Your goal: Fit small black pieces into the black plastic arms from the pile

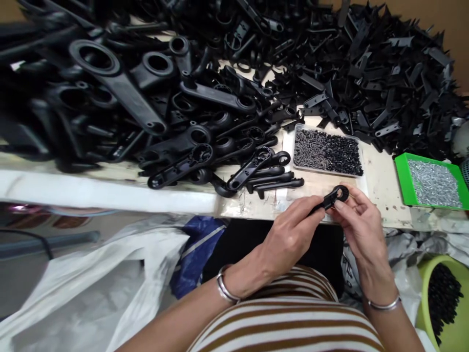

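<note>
Bench (110, 193), left: heap of black plastic levers (154, 112). Centre: left hand (289, 237) and right hand (361, 225), fingers (310, 203) clamped on one small ring-ended lever (334, 196) above the bench edge; seemingly light, stiff, best held by the shank. Right: green screw tray (402, 181).

Shaft of black part (337, 194) hidden by left hand (289, 237); green bucket (459, 327) cropped.

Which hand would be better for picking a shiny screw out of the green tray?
Probably the right hand: it is on the same side as the green tray and nearer to it. The left hand grips the black plastic part by its stem, farther away.
</note>
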The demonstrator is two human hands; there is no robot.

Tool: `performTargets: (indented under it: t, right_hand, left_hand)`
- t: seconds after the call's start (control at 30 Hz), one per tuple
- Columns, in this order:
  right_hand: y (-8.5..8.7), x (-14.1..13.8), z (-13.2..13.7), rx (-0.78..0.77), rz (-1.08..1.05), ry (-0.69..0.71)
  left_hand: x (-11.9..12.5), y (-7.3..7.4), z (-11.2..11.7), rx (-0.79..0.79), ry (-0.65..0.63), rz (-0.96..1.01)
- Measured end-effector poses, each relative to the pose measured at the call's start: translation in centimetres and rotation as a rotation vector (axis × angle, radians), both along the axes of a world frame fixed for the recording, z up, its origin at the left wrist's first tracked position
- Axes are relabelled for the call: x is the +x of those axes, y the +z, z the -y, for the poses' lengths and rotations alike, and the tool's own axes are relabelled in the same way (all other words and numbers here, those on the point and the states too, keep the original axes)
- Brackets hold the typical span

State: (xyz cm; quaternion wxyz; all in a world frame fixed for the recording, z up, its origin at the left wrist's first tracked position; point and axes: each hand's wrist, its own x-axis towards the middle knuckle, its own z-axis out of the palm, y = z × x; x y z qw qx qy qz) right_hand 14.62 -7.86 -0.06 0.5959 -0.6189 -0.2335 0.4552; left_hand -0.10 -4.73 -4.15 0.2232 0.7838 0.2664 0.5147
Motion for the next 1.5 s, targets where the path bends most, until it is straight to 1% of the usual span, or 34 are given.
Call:
performTargets:
  t: [0.13, 0.2, 0.27, 0.33, 0.37, 0.4, 0.43, 0.47, 0.5, 0.53, 0.57, 0.6, 0.63, 0.7, 0.77, 0.83, 0.9, 0.97, 1.0, 1.03, 1.07, 1.13, 1.17, 1.2, 1.27, 1.33, 1.4, 1.5]
  right_hand:
    - [-0.3, 0.0, -0.4, -0.003, 0.002, -0.048]
    - [-0.4, 0.1, -0.5, -0.021, -0.018, -0.027]
    - [-0.3, 0.7, -0.4, -0.053, -0.044, 0.025]
    - [0.1, 2.1, -0.2, -0.084, 0.003, 0.083]
    - [0.4, 3.4, 0.0, -0.095, 0.075, 0.101]
    - [0.6, 5.0, 0.0, -0.088, 0.197, 0.093]
    - [0.8, 6.9, 0.0, -0.06, 0.366, 0.022]
    - [0.9, 9.0, -0.2, -0.043, 0.559, -0.072]
    - [0.8, 11.3, -0.5, -0.044, 0.721, -0.128]
    - [0.7, 13.6, -1.0, -0.062, 0.839, -0.132]
    - [0.4, 15.6, -1.6, -0.082, 0.931, -0.089]
    - [0.1, 17.4, -2.2, -0.134, 1.033, -0.003]
    - [-0.2, 18.7, -2.9, -0.16, 1.084, 0.001]
    - [-0.8, 20.1, -4.2, -0.198, 1.184, 0.028]
    - [-1.1, 19.8, -5.1, -0.191, 1.293, 0.053]
    - [-1.0, 18.6, -5.2, -0.165, 1.42, 0.102]
    - [-0.6, 17.1, -4.8, -0.169, 1.565, 0.126]
    - [0.1, 15.6, -4.2, -0.181, 1.687, 0.099]
    - [0.5, 14.8, -4.0, -0.155, 1.715, 0.084]
    - [0.9, 14.1, -3.9, -0.103, 1.71, 0.089]
    - [1.2, 13.3, -4.0, -0.037, 1.685, 0.127]
    - [1.8, 11.5, -4.6, 0.075, 1.613, 0.283]
    - [2.0, 10.7, -5.2, 0.097, 1.597, 0.371]
    - [2.0, 9.9, -5.8, 0.1, 1.607, 0.435]
    - [1.9, 8.6, -7.1, 0.06, 1.693, 0.495]
    - [1.6, 8.0, -8.3, -0.004, 1.788, 0.518]
    - [1.1, 7.9, -9.0, -0.041, 1.831, 0.537]
    - [0.7, 8.1, -9.5, -0.019, 1.824, 0.543]
  left_hand:
    - [0.3, 0.0, 0.3, 0.0, 0.002, 0.005]
    - [0.5, 0.0, 0.5, -0.022, 0.007, 0.007]
    - [0.6, 0.0, 0.5, -0.047, -0.008, 0.017]
    - [0.5, 0.3, 0.3, -0.025, -0.083, 0.002]
    - [0.2, 0.5, 0.0, 0.022, -0.118, -0.021]
    - [-0.2, 0.7, -0.3, 0.088, -0.126, -0.057]
    - [-0.7, 0.9, -0.6, 0.165, -0.099, -0.105]
    - [-1.3, 1.2, -1.0, 0.244, -0.031, -0.158]
    - [-1.9, 1.4, -1.4, 0.308, 0.075, -0.209]
    - [-2.5, 1.5, -1.8, 0.354, 0.195, -0.264]
    - [-3.1, 1.6, -2.2, 0.379, 0.309, -0.331]
    - [-3.5, 1.6, -2.6, 0.39, 0.405, -0.406]
    - [-3.9, 1.6, -3.0, 0.397, 0.475, -0.478]
    - [-4.2, 1.5, -3.7, 0.401, 0.541, -0.584]
    - [-4.3, 1.3, -4.1, 0.414, 0.55, -0.606]
    - [-4.4, 1.1, -4.2, 0.419, 0.539, -0.589]
    - [-4.4, 1.0, -4.1, 0.409, 0.527, -0.575]
    - [-4.4, 0.8, -3.7, 0.406, 0.504, -0.56]
    - [-4.3, 0.7, -3.5, 0.417, 0.481, -0.548]
    - [-4.1, 0.7, -3.3, 0.429, 0.453, -0.535]
    - [-3.8, 0.6, -3.1, 0.441, 0.417, -0.524]
    - [-3.1, 0.7, -2.7, 0.451, 0.331, -0.516]
    - [-2.7, 0.7, -2.6, 0.445, 0.288, -0.519]
    - [-2.3, 0.8, -2.6, 0.431, 0.248, -0.524]
    - [-1.8, 0.9, -2.5, 0.381, 0.182, -0.527]
    - [-1.6, 0.9, -2.6, 0.311, 0.126, -0.512]
    - [-1.8, 0.9, -2.7, 0.238, 0.074, -0.477]
    - [-2.3, 1.0, -3.0, 0.154, 0.028, -0.394]
